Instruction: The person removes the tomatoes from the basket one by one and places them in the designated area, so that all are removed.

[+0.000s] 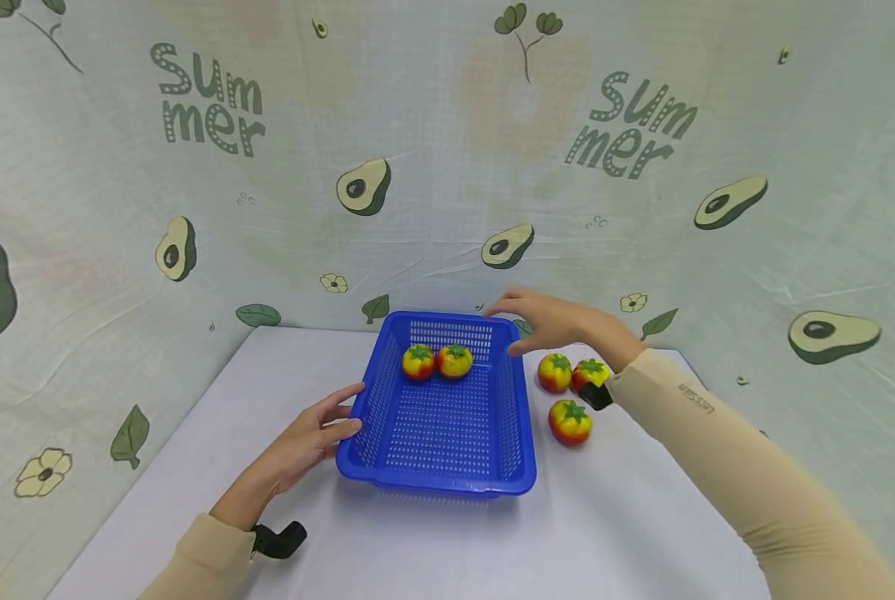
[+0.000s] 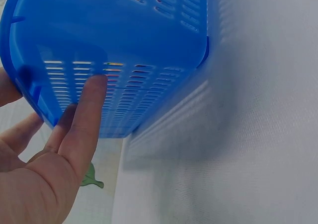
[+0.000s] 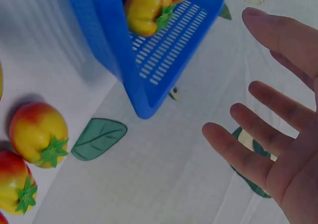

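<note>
A blue perforated plastic basket (image 1: 436, 482) stands on the white table. Two red-and-yellow, tomato-like fruits (image 1: 455, 362) with green star-shaped tops lie inside, near its back wall. My left hand (image 1: 308, 437) touches the basket's left side with fairly straight fingers; in the left wrist view, a fingertip rests against the slotted outer wall (image 2: 64, 40). Above the basket's back right corner hovers my right hand (image 1: 545, 321), its fingers spread and holding nothing. Three more such fruits (image 1: 570, 422) sit on the table right of the basket, two of them (image 3: 39, 133) showing well in the right wrist view.
Behind the table hangs a pale cloth (image 1: 425, 250) printed with avocados, leaves and lettering. The table (image 1: 417, 550) extends in front of the basket and to both sides. A black strap device (image 1: 278, 540) is on the left wrist.
</note>
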`<action>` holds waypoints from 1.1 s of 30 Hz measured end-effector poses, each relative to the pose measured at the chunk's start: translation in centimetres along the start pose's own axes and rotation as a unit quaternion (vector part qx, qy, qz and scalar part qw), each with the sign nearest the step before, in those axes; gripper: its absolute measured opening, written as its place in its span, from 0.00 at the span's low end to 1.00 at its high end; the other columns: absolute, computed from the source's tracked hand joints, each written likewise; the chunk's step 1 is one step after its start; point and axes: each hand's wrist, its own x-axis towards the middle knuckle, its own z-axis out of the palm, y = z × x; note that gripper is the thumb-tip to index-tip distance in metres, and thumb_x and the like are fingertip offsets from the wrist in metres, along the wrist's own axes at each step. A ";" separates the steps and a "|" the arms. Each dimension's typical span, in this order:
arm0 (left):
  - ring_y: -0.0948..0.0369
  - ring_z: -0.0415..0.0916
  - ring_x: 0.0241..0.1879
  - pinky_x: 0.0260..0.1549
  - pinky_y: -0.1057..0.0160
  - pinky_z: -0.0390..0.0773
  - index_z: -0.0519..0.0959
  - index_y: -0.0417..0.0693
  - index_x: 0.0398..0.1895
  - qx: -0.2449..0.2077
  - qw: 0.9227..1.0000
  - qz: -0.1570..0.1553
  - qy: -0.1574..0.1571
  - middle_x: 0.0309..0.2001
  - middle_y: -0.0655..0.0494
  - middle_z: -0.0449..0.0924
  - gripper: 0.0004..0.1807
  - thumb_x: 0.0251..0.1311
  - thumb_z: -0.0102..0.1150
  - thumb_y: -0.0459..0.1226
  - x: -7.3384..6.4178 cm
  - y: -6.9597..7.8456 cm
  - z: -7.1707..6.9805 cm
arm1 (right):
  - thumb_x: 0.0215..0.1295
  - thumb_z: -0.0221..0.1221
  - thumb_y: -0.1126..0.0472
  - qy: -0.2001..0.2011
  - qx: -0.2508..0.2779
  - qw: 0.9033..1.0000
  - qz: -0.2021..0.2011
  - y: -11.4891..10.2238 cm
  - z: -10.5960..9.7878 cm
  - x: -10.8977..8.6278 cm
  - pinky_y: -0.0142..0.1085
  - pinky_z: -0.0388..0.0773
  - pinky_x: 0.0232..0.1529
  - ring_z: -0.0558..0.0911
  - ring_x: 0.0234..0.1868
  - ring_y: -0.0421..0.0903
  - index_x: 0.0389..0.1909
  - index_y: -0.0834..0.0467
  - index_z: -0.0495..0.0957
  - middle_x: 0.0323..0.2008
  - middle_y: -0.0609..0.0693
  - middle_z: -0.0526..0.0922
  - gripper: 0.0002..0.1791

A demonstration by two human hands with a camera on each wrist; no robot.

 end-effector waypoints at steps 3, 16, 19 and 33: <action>0.45 0.78 0.65 0.60 0.47 0.84 0.57 0.62 0.86 -0.002 1.000 0.000 0.001 0.74 0.36 0.66 0.41 0.75 0.64 0.47 0.1 0.0 0.0 | 0.65 0.75 0.58 -0.012 0.005 1.000 0.006 -0.3 -0.1 1.9 0.58 0.71 0.73 0.73 0.70 0.59 0.74 0.52 0.74 0.69 0.60 0.74 0.37; 0.44 0.76 0.66 0.61 0.46 0.83 0.57 0.61 0.86 0.000 1.000 0.000 0.000 0.74 0.36 0.65 0.42 0.74 0.65 0.47 -0.1 0.1 0.1 | 0.65 0.75 0.60 -0.049 0.055 0.997 0.028 0.7 2.2 7.4 0.58 0.75 0.69 0.74 0.71 0.64 0.76 0.52 0.72 0.73 0.61 0.72 0.39; 0.44 0.76 0.66 0.61 0.46 0.83 0.57 0.62 0.86 0.001 1.000 0.000 0.002 0.74 0.36 0.65 0.42 0.74 0.65 0.47 -0.1 0.0 0.0 | 0.65 0.74 0.62 -0.055 0.067 0.996 0.022 1.1 3.2 8.3 0.58 0.72 0.72 0.71 0.73 0.63 0.76 0.55 0.72 0.74 0.62 0.72 0.38; 0.45 0.77 0.65 0.62 0.46 0.82 0.57 0.62 0.85 -0.009 1.000 -0.002 -0.001 0.74 0.36 0.65 0.41 0.75 0.64 0.46 0.0 -0.1 -0.2 | 0.69 0.71 0.64 -0.084 0.123 0.986 0.078 1.9 7.3 10.3 0.59 0.67 0.76 0.68 0.76 0.62 0.77 0.54 0.71 0.75 0.63 0.70 0.37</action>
